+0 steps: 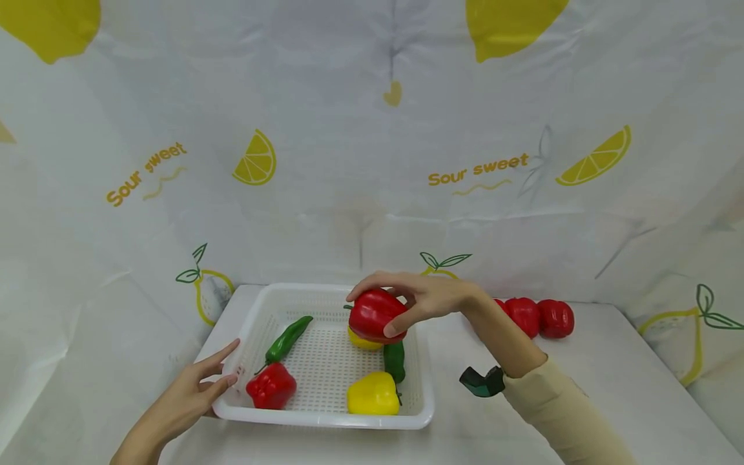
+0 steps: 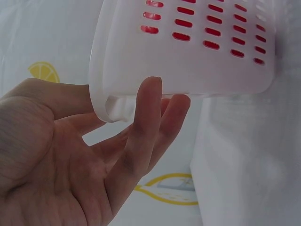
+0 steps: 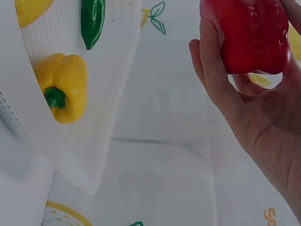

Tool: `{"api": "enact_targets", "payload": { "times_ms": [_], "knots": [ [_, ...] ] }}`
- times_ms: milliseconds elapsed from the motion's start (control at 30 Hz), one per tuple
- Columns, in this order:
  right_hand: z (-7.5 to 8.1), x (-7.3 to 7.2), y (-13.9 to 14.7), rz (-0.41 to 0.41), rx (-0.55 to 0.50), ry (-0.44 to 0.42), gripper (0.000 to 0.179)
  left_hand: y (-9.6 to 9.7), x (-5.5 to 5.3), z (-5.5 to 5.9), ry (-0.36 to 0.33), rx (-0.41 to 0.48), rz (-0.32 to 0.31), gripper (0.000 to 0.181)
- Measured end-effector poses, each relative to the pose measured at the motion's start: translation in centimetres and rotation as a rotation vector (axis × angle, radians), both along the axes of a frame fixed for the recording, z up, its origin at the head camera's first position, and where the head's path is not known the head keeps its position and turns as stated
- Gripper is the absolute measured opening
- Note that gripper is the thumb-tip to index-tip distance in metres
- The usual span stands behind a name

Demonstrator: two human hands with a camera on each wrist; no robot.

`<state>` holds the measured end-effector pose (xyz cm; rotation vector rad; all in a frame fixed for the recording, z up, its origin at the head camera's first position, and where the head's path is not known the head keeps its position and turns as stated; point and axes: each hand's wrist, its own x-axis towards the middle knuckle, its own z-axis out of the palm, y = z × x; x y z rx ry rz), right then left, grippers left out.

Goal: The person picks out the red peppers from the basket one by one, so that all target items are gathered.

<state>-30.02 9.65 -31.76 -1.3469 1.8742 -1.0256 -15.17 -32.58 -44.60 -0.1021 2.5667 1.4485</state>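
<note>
My right hand (image 1: 427,298) holds a red bell pepper (image 1: 372,314) over the far right part of a white plastic basket (image 1: 325,420). In the right wrist view, the fingers and thumb lie around the pepper's sides. At the basket's left edge, my left hand (image 1: 183,392) grips the rim, other fingers against the outer wall in the left wrist view. Inside the basket lie a green chili pepper (image 1: 289,339), a red bell pepper (image 1: 271,386), a yellow bell pepper (image 1: 373,395), another green pepper (image 1: 394,361) and a second yellow pepper (image 1: 363,340), partly hidden under the held one.
Several red bell peppers (image 1: 523,316) stand on the white table (image 1: 610,387) to the right, one partly hidden behind my right forearm. A white sheet (image 1: 360,142) printed with lemons hangs behind the table. A dark band (image 1: 484,382) juts from my right wrist.
</note>
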Motion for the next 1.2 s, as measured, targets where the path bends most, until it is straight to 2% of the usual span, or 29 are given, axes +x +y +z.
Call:
{"api": "enact_targets", "payload": {
  "times_ms": [200, 400, 633, 800, 1033, 1200],
  "knots": [
    [0.2, 0.4, 2.4, -0.084, -0.039, 0.02, 0.074, 0.1, 0.0, 0.0, -0.001, 0.0, -0.001, 0.08],
    [0.2, 0.9, 4.7, -0.144, -0.033, -0.03, 0.092, 0.1, 0.1, 0.0, -0.003, 0.0, -0.007, 0.08],
    [-0.4, 1.2, 6.9, -0.246, -0.103, -0.002, 0.091, 0.0, -0.1, 0.0, -0.02, -0.015, -0.005, 0.081],
    [-0.8, 1.5, 8.2, -0.348, -0.139, 0.032, 0.095, 0.0, -0.1, 0.1, -0.021, -0.004, -0.005, 0.081],
    [-1.3, 2.0, 10.6, -0.466, -0.136, 0.07, 0.089, 0.0, 0.0, 0.1, -0.013, -0.002, -0.007, 0.081],
    [-1.6, 2.6, 12.7, -0.547, -0.11, 0.065, 0.088, 0.1, 0.0, 0.2, -0.006, 0.01, -0.01, 0.081]
  ]
}}
